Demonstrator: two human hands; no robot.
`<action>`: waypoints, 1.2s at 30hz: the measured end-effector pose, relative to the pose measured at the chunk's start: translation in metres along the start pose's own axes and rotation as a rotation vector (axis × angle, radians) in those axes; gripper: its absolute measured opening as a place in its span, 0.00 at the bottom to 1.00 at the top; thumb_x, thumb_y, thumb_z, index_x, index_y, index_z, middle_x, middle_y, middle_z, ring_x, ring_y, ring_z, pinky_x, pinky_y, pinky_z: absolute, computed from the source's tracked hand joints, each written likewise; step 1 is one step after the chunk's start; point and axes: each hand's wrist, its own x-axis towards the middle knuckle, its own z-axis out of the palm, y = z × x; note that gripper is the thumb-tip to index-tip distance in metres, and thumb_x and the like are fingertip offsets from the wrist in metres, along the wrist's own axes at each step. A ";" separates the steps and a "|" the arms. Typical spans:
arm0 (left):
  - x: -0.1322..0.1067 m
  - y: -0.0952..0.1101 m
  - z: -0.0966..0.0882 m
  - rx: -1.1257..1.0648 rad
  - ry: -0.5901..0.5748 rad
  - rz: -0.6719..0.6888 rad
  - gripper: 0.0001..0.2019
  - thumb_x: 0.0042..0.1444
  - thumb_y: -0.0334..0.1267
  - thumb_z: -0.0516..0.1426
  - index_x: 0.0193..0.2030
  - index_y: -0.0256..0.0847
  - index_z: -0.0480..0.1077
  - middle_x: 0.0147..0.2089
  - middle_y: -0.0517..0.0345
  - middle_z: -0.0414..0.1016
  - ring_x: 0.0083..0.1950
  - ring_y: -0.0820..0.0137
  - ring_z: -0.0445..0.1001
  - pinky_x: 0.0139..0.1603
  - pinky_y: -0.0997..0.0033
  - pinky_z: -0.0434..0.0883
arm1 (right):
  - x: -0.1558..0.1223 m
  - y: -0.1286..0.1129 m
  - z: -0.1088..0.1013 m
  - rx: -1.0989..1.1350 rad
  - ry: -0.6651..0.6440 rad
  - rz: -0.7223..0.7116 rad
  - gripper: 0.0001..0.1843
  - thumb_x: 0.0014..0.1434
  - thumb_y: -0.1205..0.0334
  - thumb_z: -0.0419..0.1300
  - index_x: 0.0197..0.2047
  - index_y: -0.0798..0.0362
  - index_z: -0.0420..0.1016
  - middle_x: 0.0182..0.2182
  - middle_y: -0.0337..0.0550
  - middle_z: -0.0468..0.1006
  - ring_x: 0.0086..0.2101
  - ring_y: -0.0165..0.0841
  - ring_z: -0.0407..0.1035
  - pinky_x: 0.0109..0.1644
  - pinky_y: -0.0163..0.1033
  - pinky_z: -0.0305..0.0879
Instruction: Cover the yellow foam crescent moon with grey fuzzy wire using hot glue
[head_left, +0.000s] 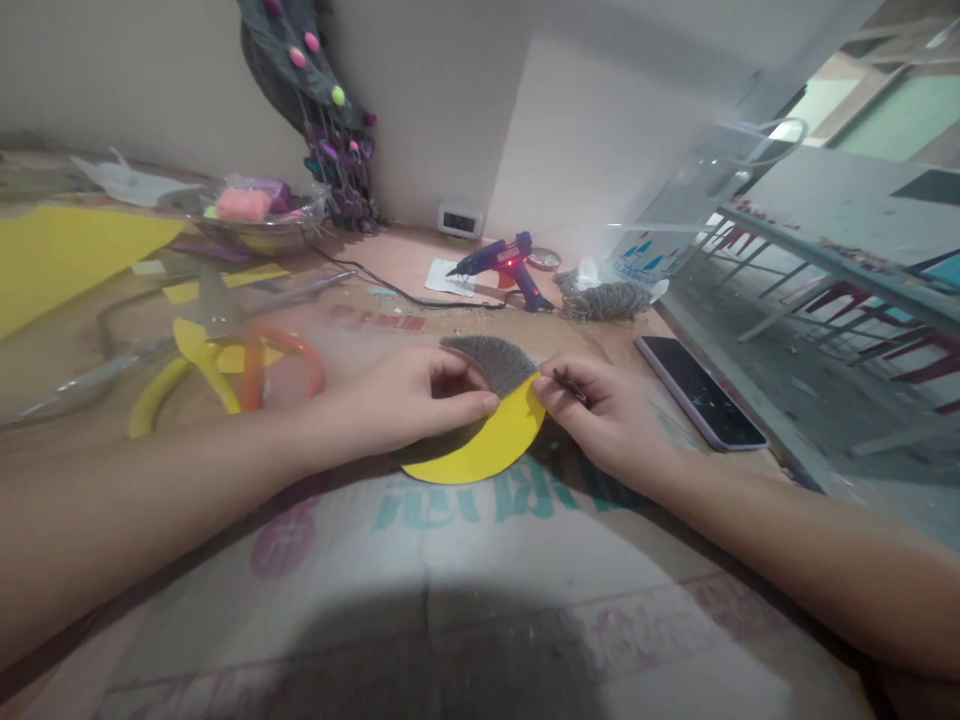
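A yellow crescent-shaped card (480,450) is held up above the cardboard, its upper part covered with rows of grey yarn (491,360). My left hand (420,395) is closed on the crescent from the left, with the thumb on its front and the fingers behind. At the right tip, where the yarn meets the bare yellow, my right hand (592,400) pinches with thumb and forefinger. A dark strand shows among its fingers, seemingly the loose end of the yarn. The back of the card is hidden.
Behind the hands rests a blue glue gun (499,262) with a red light, beside a grey yarn bundle (607,298). A phone (701,390) lies right. Left are yellow-handled scissors (161,395), orange handles (255,370), yellow sheet (75,260) and a bowl (259,232).
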 end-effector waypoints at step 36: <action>-0.005 0.003 0.006 -0.012 0.137 0.137 0.08 0.58 0.39 0.57 0.40 0.42 0.75 0.36 0.62 0.79 0.34 0.74 0.75 0.34 0.77 0.70 | -0.005 0.007 -0.003 -0.387 0.005 -0.362 0.08 0.61 0.68 0.58 0.42 0.54 0.76 0.34 0.41 0.82 0.31 0.29 0.74 0.35 0.33 0.64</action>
